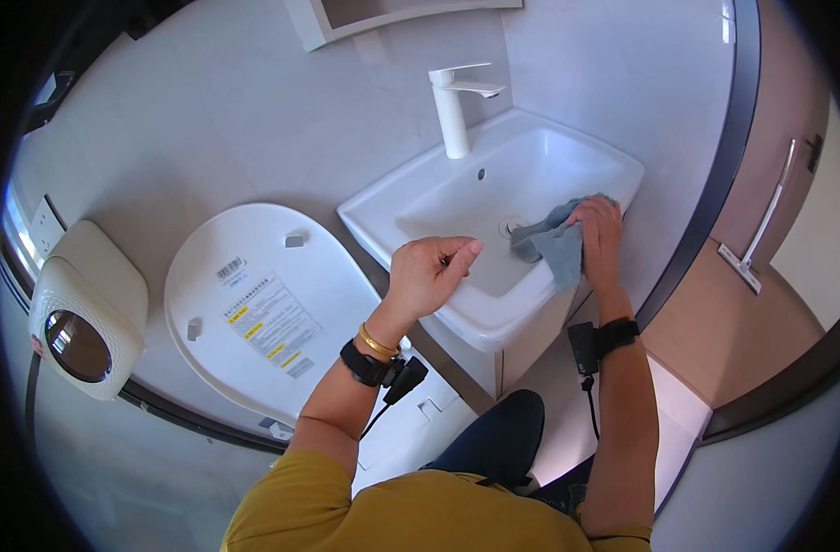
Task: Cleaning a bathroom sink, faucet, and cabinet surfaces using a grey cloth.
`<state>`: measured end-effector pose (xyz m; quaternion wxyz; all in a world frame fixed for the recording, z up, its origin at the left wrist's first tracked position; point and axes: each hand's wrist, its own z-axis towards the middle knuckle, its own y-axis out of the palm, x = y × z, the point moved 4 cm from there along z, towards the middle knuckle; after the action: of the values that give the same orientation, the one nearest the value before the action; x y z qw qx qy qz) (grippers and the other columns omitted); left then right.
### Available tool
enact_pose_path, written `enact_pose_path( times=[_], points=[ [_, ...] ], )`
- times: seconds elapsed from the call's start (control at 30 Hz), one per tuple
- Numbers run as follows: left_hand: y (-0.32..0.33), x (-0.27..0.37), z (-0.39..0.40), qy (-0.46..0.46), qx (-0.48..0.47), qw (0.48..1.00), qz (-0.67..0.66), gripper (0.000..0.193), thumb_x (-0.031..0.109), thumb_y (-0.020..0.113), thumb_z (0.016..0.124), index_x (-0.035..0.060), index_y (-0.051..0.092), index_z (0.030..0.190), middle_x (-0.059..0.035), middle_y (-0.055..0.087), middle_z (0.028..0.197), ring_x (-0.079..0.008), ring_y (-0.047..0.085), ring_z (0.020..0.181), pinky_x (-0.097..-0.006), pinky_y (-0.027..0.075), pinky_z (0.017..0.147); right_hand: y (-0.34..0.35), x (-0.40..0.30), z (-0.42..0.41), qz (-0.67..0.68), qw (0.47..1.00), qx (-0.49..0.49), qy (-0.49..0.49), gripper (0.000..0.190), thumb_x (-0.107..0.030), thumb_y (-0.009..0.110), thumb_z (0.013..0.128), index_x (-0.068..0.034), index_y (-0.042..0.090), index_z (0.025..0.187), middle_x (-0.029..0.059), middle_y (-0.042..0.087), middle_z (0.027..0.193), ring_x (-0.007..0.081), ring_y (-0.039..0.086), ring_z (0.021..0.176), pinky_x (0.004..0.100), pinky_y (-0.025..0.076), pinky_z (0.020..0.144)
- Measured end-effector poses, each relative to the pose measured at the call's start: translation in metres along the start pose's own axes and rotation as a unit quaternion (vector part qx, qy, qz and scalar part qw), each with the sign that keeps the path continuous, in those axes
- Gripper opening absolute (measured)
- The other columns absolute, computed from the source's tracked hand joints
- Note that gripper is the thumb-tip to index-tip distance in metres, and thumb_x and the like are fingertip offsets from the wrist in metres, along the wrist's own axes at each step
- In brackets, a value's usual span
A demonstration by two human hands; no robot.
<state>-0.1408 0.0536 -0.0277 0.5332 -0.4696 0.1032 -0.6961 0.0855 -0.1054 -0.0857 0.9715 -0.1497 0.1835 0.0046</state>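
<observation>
A grey-green cloth (563,250) lies bunched over the right front rim of a white ceramic washbasin (485,319). My right hand (601,234) grips the cloth from above, its fingers pressing it against the rim. Part of the cloth hangs over the outer edge, and another part reaches into the bowl near the drain (510,228). Above the basin's front left edge, my left hand (425,272) is loosely curled, with the thumb against the fingers and nothing visible in it. The white single-lever faucet (452,117) stands at the back of the basin.
Left of the basin is a toilet with its lid raised (206,290), its underside bearing labels. A white wall-mounted dispenser (120,310) hangs farther left. A squeegee (765,221) leans beyond the dark frame (723,159) at right. A cabinet (534,338) supports the basin.
</observation>
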Motion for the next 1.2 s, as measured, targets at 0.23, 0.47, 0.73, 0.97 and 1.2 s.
enact_pose_path(
  times=[0.23,0.47,0.73,0.97,1.2],
  points=[
    [-0.002,0.002,-0.001,-0.001,-0.002,1.000,0.009,0.034,0.041,0.058,0.095,0.0126,0.076,0.094,-0.0037,0.067,0.063,-0.0213,0.066,0.060,-0.0320,0.049,0.056,0.014,-0.063,-0.028,-0.020,1.000,0.020,0.007,0.019,-0.020,0.051,0.091,-0.010,0.063,0.080,0.0098,0.062,0.095,0.0319,0.055,0.109,0.0562,0.023,0.110],
    [-0.002,0.001,-0.004,-0.012,-0.018,1.000,0.003,0.033,0.033,0.058,0.098,0.0045,0.075,0.101,-0.0092,0.070,0.071,-0.0139,0.069,0.065,-0.0260,0.050,0.059,0.004,-0.150,-0.047,0.091,0.996,-0.002,-0.004,0.016,-0.019,0.052,0.089,-0.010,0.065,0.085,0.0060,0.064,0.096,0.0293,0.055,0.108,0.0540,0.024,0.109],
    [-0.001,0.007,-0.001,-0.007,-0.019,1.000,-0.005,0.034,0.034,0.057,0.099,0.0052,0.075,0.101,-0.0073,0.067,0.067,-0.0130,0.068,0.065,-0.0255,0.048,0.058,0.011,0.008,-0.011,-0.014,1.000,-0.020,-0.015,0.027,-0.027,0.046,0.093,-0.014,0.068,0.085,0.0077,0.066,0.096,0.0304,0.055,0.111,0.0534,0.023,0.111],
    [0.000,0.002,-0.001,-0.024,-0.014,1.000,-0.007,0.034,0.035,0.058,0.098,0.0059,0.075,0.102,-0.0061,0.067,0.066,-0.0125,0.069,0.065,-0.0248,0.047,0.056,0.013,0.024,-0.013,-0.051,0.998,-0.010,0.018,0.033,-0.031,0.044,0.098,-0.011,0.068,0.087,0.0094,0.063,0.106,0.0302,0.053,0.115,0.0556,0.023,0.111],
    [-0.005,0.002,-0.005,-0.024,-0.013,1.000,-0.013,0.034,0.034,0.058,0.098,0.0051,0.075,0.102,-0.0072,0.069,0.068,-0.0132,0.069,0.064,-0.0248,0.049,0.059,0.003,-0.152,-0.045,0.034,0.997,-0.069,-0.019,0.018,-0.025,0.062,0.086,-0.009,0.066,0.093,0.0072,0.062,0.105,0.0298,0.052,0.113,0.0568,0.020,0.111]
  ],
)
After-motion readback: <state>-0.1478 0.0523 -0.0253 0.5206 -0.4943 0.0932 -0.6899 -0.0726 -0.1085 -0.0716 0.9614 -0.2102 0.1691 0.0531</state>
